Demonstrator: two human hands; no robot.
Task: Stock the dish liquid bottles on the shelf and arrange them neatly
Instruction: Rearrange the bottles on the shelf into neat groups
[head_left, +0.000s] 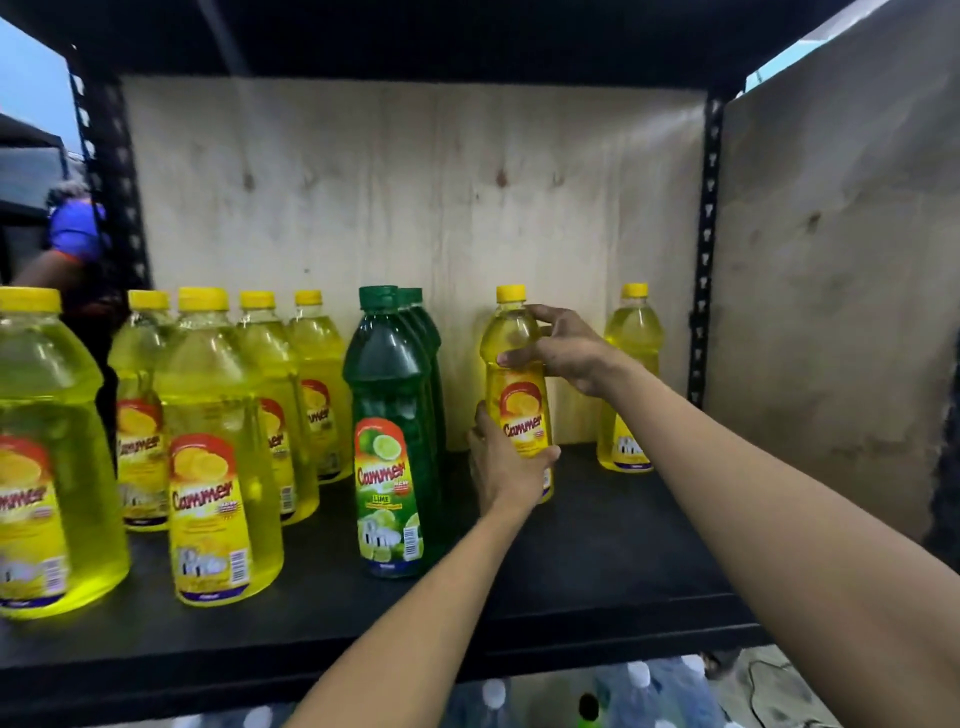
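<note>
Yellow bottle (519, 405) stands clasped twice: left hand (501, 462) wraps its base, right hand (566, 353) closes around its shoulder. Probably steadying it while squaring the label forward.

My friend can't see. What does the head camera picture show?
Both hands, left hand low and right hand high, hold a yellow bottle upright on a black shelf. Green bottles and more yellow ones stand alongside.

One head-worn camera looks forward and slightly down into the shelf (597, 587). It sits close, at arm's reach.
</note>
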